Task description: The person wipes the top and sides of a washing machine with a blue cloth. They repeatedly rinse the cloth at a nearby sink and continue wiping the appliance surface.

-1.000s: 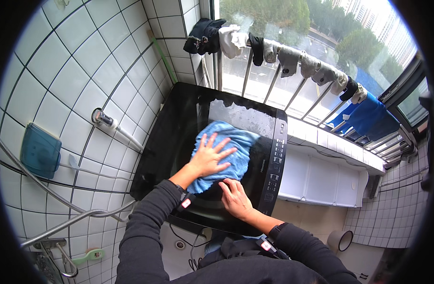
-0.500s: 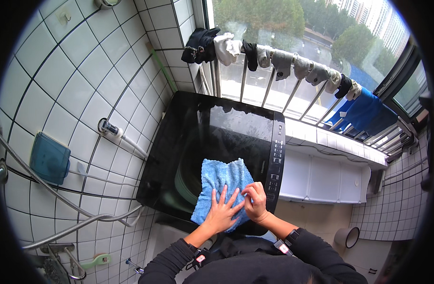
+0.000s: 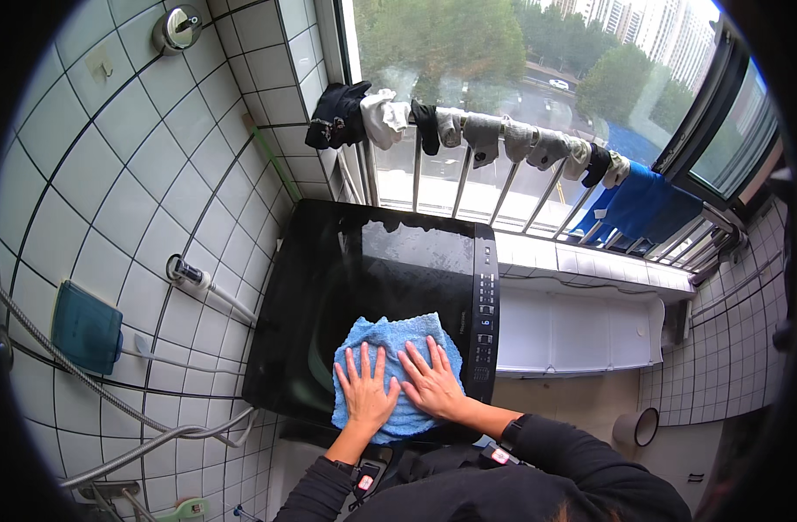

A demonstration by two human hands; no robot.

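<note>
A light blue cloth (image 3: 390, 335) lies spread over the near part of a black washing machine's lid (image 3: 329, 252). My left hand (image 3: 366, 393) rests on it with the fingers spread. Beside it, my right hand (image 3: 435, 383) presses flat on the cloth too, fingers stretched out. Both thumbs point toward each other. Along the machine's right side runs a control panel (image 3: 485, 322) with a lit display. Water streaks and droplets show on the far part of the glossy lid.
Socks (image 3: 481, 139) and a blue cloth (image 3: 638, 204) hang on the metal railing by the window. A white trough (image 3: 572, 331) stands right of the machine. On the tiled left wall are a drain pipe (image 3: 216, 291), a teal box (image 3: 85, 326) and a metal hose (image 3: 146, 444).
My right hand, curled at the cloth's right edge before, now lies flat on it. The cloth is spread out more squarely under both hands. The view has shifted a little.
</note>
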